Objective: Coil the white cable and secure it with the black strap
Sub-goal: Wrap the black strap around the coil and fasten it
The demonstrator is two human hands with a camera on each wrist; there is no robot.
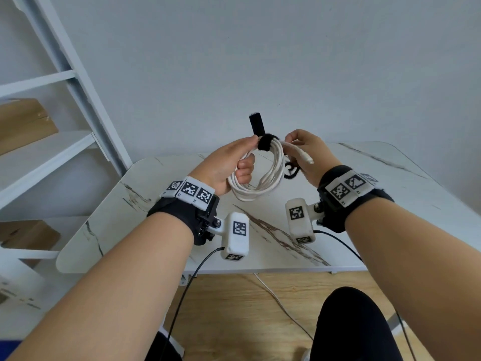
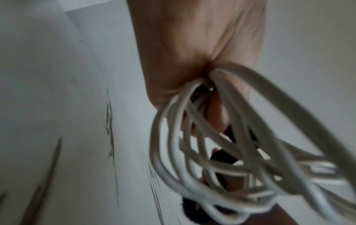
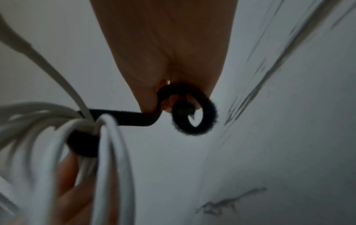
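Observation:
The white cable [image 1: 263, 175] hangs as a coil of several loops above the table, seen close in the left wrist view as white cable [image 2: 192, 152] and in the right wrist view as white cable [image 3: 108, 152]. My left hand [image 1: 234, 162] grips the top of the coil. The black strap [image 1: 266, 143] is wrapped over the coil's top, with one end standing up behind it. My right hand [image 1: 304, 149] pinches the black strap [image 3: 123, 119], pulled taut, its free end curled into a ring below the fingers. A cable plug [image 1: 308, 158] sticks out under my right hand.
A white marble-patterned table [image 1: 390, 204] lies below both hands. White shelving [image 1: 52, 152] with cardboard boxes stands to the left. A plain wall is behind. Thin cables run down to the wooden floor [image 1: 247, 308] by my knee.

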